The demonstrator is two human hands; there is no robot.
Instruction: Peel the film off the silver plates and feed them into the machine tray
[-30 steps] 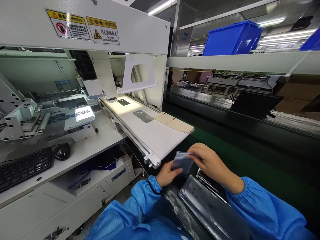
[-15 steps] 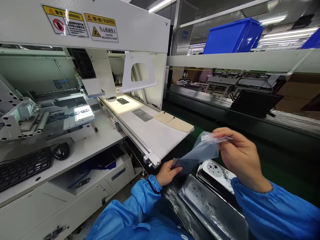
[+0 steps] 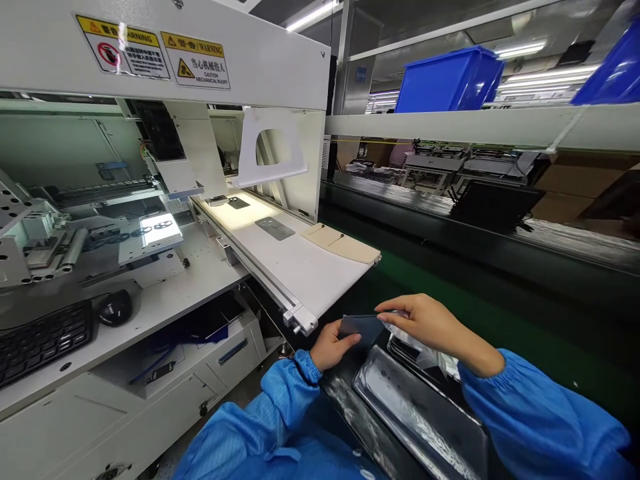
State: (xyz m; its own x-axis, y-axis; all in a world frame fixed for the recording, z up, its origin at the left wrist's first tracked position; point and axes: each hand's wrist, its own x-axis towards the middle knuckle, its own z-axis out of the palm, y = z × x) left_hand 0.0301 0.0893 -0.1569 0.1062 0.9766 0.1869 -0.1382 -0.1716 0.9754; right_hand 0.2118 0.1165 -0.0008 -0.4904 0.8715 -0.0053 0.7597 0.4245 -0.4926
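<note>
My left hand [image 3: 331, 345] pinches the near edge of a small dark flat panel [image 3: 361, 327], thumb on top. My right hand [image 3: 425, 321] reaches over it from the right, fingers pinched on a thin clear film [image 3: 407, 331] at the panel's far edge. Both hands hover just beyond the end of the white conveyor belt [image 3: 300, 263]. Under my right wrist lies a stack of shiny phone back covers [image 3: 425, 363], partly hidden by the hand. A glossy dark tray [image 3: 405, 413] sits in front of my body.
A machine housing [image 3: 175, 53] with warning labels spans the upper left. A grey part [image 3: 275, 229] and beige pads [image 3: 340, 243] lie on the belt. A keyboard [image 3: 40, 340] and mouse [image 3: 114, 308] sit at left. A green conveyor [image 3: 500, 313] runs right; blue bins [image 3: 445, 80] stand on a shelf.
My right hand, which had lifted the clear film up and away to the right, has come back down to the dark panel. My left hand stayed in place.
</note>
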